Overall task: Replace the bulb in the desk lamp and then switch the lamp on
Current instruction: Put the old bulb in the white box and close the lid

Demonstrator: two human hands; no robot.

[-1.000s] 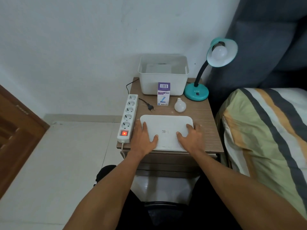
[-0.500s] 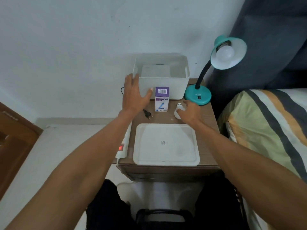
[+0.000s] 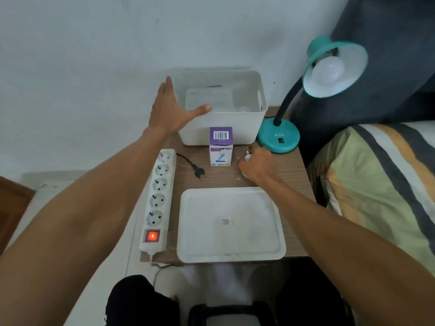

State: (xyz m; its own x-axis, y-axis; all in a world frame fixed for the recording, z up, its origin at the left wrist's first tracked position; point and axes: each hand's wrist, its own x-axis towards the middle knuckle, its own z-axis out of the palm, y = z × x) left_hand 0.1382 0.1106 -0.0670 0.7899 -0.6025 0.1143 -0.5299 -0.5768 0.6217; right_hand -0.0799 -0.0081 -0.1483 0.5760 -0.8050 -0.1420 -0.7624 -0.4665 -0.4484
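A teal desk lamp (image 3: 279, 137) stands at the back right of the small wooden table (image 3: 296, 182), unlit, with a white bulb (image 3: 328, 70) in its shade. Its black plug (image 3: 199, 172) lies loose on the table beside the white power strip (image 3: 158, 198), whose red switch glows. My right hand (image 3: 257, 166) is closed over a loose white bulb (image 3: 247, 154) on the table in front of the lamp base; only the metal screw end shows. My left hand (image 3: 173, 109) is open, fingers spread, at the left wall of the white bin (image 3: 247, 130).
A purple and white bulb box (image 3: 220, 147) stands in front of the bin. A white tray (image 3: 231, 224) lies at the table's front edge. Another bulb sits inside the bin. A striped pillow (image 3: 381, 184) and dark headboard are to the right.
Both hands left the tray and moved back. The left went up to the bin's left side; the right went to the loose bulb and closed over it. The view has moved closer.
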